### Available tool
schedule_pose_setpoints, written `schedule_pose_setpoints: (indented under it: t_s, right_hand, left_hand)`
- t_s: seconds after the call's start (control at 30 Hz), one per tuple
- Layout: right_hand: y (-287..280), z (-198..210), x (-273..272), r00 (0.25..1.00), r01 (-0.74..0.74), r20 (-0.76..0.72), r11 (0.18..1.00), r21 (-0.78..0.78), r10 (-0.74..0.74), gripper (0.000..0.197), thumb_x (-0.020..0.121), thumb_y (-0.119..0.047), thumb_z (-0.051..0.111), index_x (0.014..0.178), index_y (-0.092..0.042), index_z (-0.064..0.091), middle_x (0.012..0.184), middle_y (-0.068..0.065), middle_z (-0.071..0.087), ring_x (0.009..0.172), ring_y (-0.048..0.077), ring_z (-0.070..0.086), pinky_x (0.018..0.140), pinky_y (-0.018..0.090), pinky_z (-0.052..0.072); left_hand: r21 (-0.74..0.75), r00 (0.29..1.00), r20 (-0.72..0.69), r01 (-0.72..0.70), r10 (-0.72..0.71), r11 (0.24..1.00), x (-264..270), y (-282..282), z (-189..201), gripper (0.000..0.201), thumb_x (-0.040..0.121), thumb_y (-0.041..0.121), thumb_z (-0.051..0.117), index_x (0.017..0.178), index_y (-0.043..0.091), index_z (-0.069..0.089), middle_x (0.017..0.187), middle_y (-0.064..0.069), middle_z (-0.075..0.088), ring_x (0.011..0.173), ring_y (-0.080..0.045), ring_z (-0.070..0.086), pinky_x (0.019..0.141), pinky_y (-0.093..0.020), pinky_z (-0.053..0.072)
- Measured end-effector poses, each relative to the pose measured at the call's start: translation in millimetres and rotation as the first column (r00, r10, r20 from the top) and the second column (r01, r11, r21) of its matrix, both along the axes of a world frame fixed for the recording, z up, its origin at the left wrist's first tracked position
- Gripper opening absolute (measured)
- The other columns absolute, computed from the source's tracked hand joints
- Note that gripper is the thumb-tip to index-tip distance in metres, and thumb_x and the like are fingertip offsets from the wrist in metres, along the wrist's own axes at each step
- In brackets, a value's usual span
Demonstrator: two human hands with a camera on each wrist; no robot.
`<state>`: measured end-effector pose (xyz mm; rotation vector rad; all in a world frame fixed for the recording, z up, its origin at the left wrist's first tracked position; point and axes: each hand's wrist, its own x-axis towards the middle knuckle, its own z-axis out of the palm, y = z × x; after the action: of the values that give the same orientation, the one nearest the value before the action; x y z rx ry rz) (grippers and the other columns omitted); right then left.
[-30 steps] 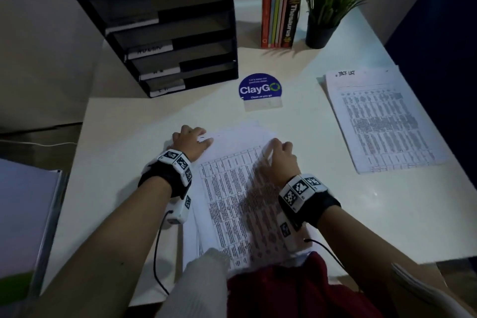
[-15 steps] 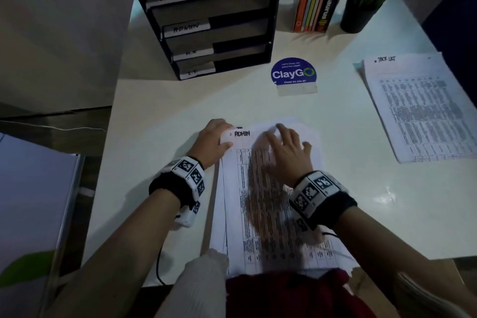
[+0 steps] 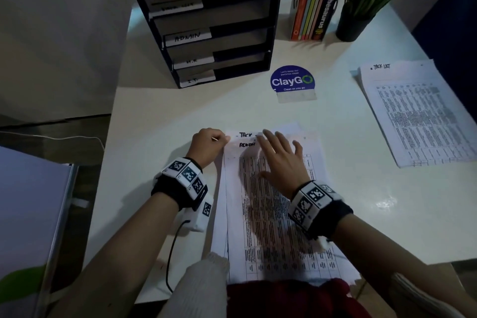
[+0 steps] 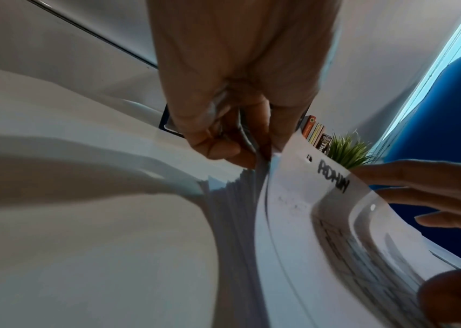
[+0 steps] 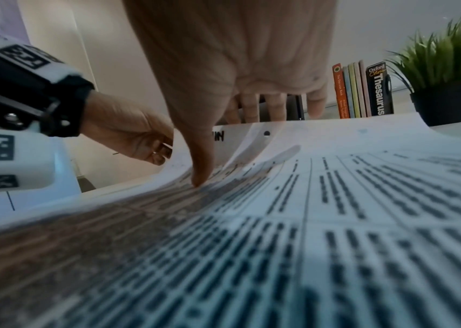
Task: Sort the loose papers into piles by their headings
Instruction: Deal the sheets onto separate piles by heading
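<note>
A stack of loose printed papers (image 3: 278, 227) lies on the white table (image 3: 167, 116) right in front of me. Its top sheet is headed ADMIN (image 3: 246, 144) (image 4: 333, 179). A sheet headed TACK (image 3: 245, 134) peeks out beyond it. My left hand (image 3: 209, 144) (image 4: 240, 137) pinches the stack's far left corner. My right hand (image 3: 278, 157) (image 5: 237, 88) lies flat with spread fingers on the ADMIN sheet, its thumb (image 5: 200, 175) pressing the print. The sheet's far edge curls up. A separate pile headed TACK LIST (image 3: 418, 113) lies at the right.
A black tray rack (image 3: 206, 20) with shelf labels, among them ADMIN, stands at the back left. Books (image 3: 315, 5) and a potted plant (image 3: 361, 8) stand at the back. A blue ClayGo sign (image 3: 293, 81) sits mid-table. A pale board (image 3: 25, 214) is off the table's left edge.
My right hand has drawn the ADMIN sheet toward me, uncovering the TACK heading beneath. My left hand stays at the far left corner.
</note>
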<state>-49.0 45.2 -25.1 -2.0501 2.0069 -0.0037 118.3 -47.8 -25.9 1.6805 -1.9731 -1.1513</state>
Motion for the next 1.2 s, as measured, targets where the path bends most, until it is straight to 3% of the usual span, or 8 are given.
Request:
schedule_pose_setpoints:
  t_s: [0.1,0.23,0.33,0.47,0.67,0.83,0.97,1.2]
  right_hand:
    - [7.7,-4.0,-1.2,0.997,-0.052,-0.057,0.986,-0.157,0.044,0.065,0.046,-0.021,0.09,0.104,-0.012,0.06,0.113,0.008,0.063,0.109,0.026,0.06,0.092,0.061,0.038]
    - [11.3,-4.3,1.1,0.992,-0.122,-0.011,0.957,-0.263,0.123,0.044,0.043,-0.01,0.087,0.08,-0.01,0.063,0.077,0.003,0.067,0.076,0.021,0.068,0.09,0.063,0.037]
    - [-1.1,4.1,3.0,0.983,-0.077,0.154,0.987,-0.139,0.098,0.036,0.078,-0.018,0.071,0.109,-0.008,0.057,0.106,0.005,0.066,0.099,0.021,0.063,0.109,0.042,0.02]
    - [-15.5,3.5,5.1,0.976,-0.046,0.202,0.986,-0.162,0.078,0.062,0.08,-0.029,0.069,0.134,-0.01,0.043,0.126,0.01,0.055,0.109,0.027,0.056,0.094,0.041,0.033]
    - [-16.6,-0.8,2.0,0.968,-0.097,0.187,0.936,-0.339,0.168,0.069,0.053,-0.02,0.087,0.115,-0.009,0.059,0.107,0.017,0.061,0.081,0.032,0.063,0.07,0.042,0.048]
    - [-13.1,-7.3,2.0,0.965,-0.102,0.164,0.87,-0.482,0.204,0.054,0.057,-0.012,0.084,0.101,-0.018,0.053,0.105,0.013,0.062,0.092,0.024,0.051,0.078,0.036,0.041]
    - [-1.0,-8.2,0.7,0.937,-0.23,0.092,0.794,-0.562,0.337,0.063,0.043,-0.014,0.086,0.084,-0.021,0.038,0.08,0.004,0.067,0.084,0.018,0.051,0.085,0.035,0.037]
    - [10.0,-7.2,5.5,0.924,-0.233,0.162,0.847,-0.479,0.346,0.074,0.037,-0.011,0.09,0.099,-0.014,0.051,0.079,0.003,0.07,0.066,0.017,0.067,0.081,0.038,0.048]
  left_hand:
    - [-0.065,0.994,-0.042,-0.101,0.098,0.993,-1.7,2.1,-3.2,0.016,0.088,0.012,0.059,0.089,-0.001,0.069,0.092,-0.004,0.052,0.085,-0.016,0.049,0.078,-0.021,0.037]
    - [0.013,0.988,-0.103,-0.113,0.114,0.993,-0.5,4.8,-6.4,0.018,0.09,0.014,0.057,0.081,0.001,0.066,0.078,0.001,0.051,0.072,-0.011,0.048,0.072,-0.02,0.035]
    - [0.201,0.957,-0.246,-0.103,0.152,0.974,0.8,4.4,-7.4,0.032,0.093,0.022,0.053,0.073,-0.003,0.059,0.069,-0.008,0.055,0.066,-0.016,0.049,0.071,-0.027,0.04]
    - [0.372,0.91,-0.326,-0.127,0.258,0.919,-3.7,3.1,0.6,0.025,0.09,0.02,0.055,0.066,0.012,0.059,0.068,-0.009,0.051,0.062,-0.018,0.047,0.071,-0.03,0.041]
    - [0.487,0.895,-0.342,-0.091,0.285,0.869,-0.8,-1.2,7.7,0.013,0.087,0.018,0.056,0.078,0.008,0.057,0.088,-0.017,0.054,0.082,-0.026,0.054,0.07,-0.029,0.05]
    - [0.493,0.882,-0.376,-0.071,0.285,0.867,-4.3,1.3,10.0,0.024,0.089,0.012,0.054,0.065,0.012,0.053,0.061,-0.003,0.052,0.057,-0.014,0.051,0.05,-0.018,0.048]
    - [0.454,0.861,-0.358,-0.178,0.362,0.873,-6.7,0.3,4.9,0.028,0.09,0.008,0.051,0.062,0.011,0.056,0.044,0.008,0.056,0.041,-0.006,0.052,0.043,-0.013,0.045]
    - [0.407,0.888,-0.362,-0.124,0.285,0.905,-14.0,-2.2,9.2,0.021,0.09,0.023,0.057,0.084,0.004,0.063,0.08,-0.015,0.059,0.07,-0.02,0.054,0.062,-0.024,0.043]
